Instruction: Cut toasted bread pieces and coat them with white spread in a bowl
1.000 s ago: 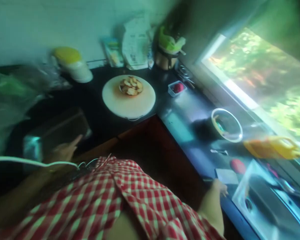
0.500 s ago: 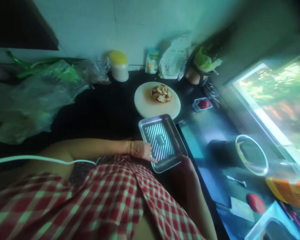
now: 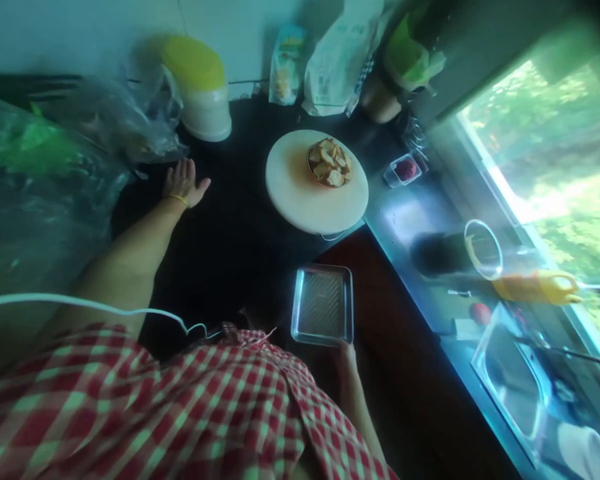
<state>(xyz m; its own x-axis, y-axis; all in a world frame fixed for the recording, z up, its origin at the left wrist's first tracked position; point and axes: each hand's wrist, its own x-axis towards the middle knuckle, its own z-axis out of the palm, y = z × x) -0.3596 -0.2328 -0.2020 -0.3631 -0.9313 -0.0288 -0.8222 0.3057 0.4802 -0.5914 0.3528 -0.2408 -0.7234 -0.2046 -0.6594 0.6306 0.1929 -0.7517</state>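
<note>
My right hand [image 3: 347,353] grips the near right corner of a metal baking tray [image 3: 324,305] with a ridged bottom, held low in front of me. Out to the left, my left hand [image 3: 184,183] has its fingers spread, with nothing in it, over the dark counter [image 3: 220,213]. Just beyond its fingertips lie clear plastic bags [image 3: 130,127]. Further right a round white cutting board [image 3: 295,203] carries a bowl of sliced, browned pieces [image 3: 330,163].
A jar with a yellow lid [image 3: 200,87], a small pouch [image 3: 286,67] and a large white bag [image 3: 333,73] stand along the wall. At right are a small tub of something red [image 3: 405,170], a yellow bottle [image 3: 535,288] and the sink [image 3: 485,373]. A white cable [image 3: 80,301] crosses at left.
My left hand has left the tray and reached out left toward the plastic bags. The tray, now in my right hand alone, has moved lower, away from the cutting board. The view has shifted.
</note>
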